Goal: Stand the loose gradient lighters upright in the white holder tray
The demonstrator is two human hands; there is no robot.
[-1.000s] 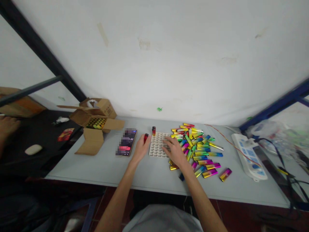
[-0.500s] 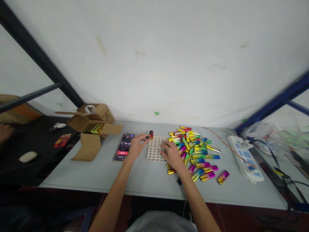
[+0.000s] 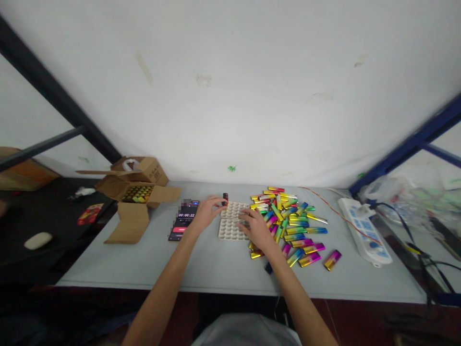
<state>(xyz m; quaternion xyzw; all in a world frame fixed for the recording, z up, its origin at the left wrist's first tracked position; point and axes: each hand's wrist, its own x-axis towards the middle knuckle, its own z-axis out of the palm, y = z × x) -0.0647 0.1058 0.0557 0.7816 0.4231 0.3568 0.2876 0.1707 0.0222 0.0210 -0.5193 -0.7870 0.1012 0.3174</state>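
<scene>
A white tray [image 3: 232,231] with rows of round holes lies in the middle of the table. At its far left corner my left hand [image 3: 206,214] pinches a small dark-topped lighter, mostly hidden by the fingertips. Right beside it, a red lighter with a black top [image 3: 225,197] stands upright at the tray's corner. My right hand [image 3: 257,229] rests over the tray's right side, fingers apart and slightly bent, with nothing visible in them. Beyond that hand, a loose pile of shiny multicoloured lighters [image 3: 295,223] spreads to the right.
A phone [image 3: 185,216] showing a timer lies left of the tray. Farther left stands an open cardboard box [image 3: 131,216] with several yellow-green items inside. A white power strip [image 3: 365,233] with cables is at the right. A white mouse [image 3: 38,240] lies on the dark neighbouring table.
My left hand has brought the pinched lighter to the tray's far left corner, closer to the standing one. My right hand stays nearly where it was. The view has shifted slightly.
</scene>
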